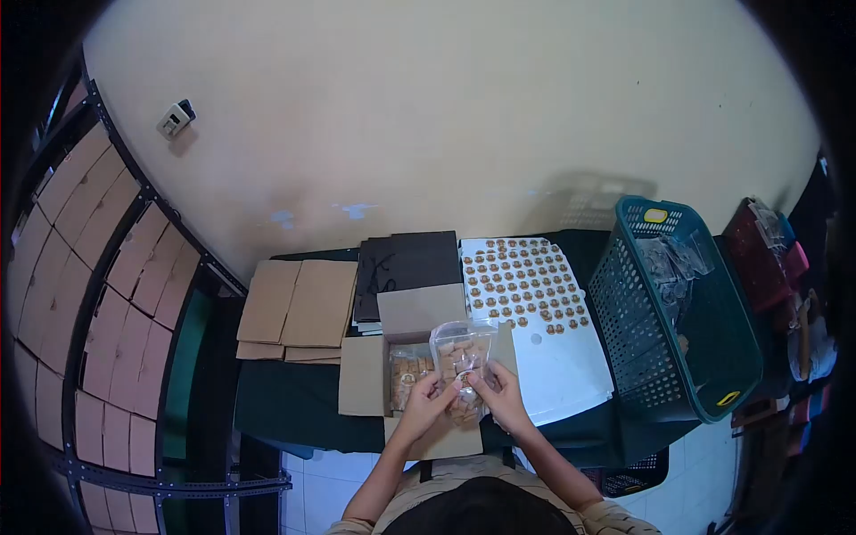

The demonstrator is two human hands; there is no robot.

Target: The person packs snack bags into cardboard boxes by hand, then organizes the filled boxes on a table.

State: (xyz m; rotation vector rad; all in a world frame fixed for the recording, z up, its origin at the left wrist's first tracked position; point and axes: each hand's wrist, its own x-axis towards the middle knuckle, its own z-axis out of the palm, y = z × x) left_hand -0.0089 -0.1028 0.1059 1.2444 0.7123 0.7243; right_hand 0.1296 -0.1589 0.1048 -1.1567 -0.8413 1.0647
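Note:
A clear plastic pouch (462, 352) filled with light-brown pieces is held up over an open cardboard box (361, 379). My left hand (425, 401) grips the pouch's left side, its thumb on the front. From the right, my right hand (501, 401) pinches the same pouch. Between the two thumbs lies a small round sticker (463, 378), partly covered by the fingers. Inside the box, to the left of my hands, another filled pouch (405, 367) with a round label is visible. The box flaps are spread outward.
Right of the box lies a white sheet of round stickers (526, 290). Flattened cardboard (299, 303) and black folders (415, 259) lie at left and behind. A tall green basket (624, 330) holding plastic pouches stands at right. Shelves of cartons (107, 348) flank the far left.

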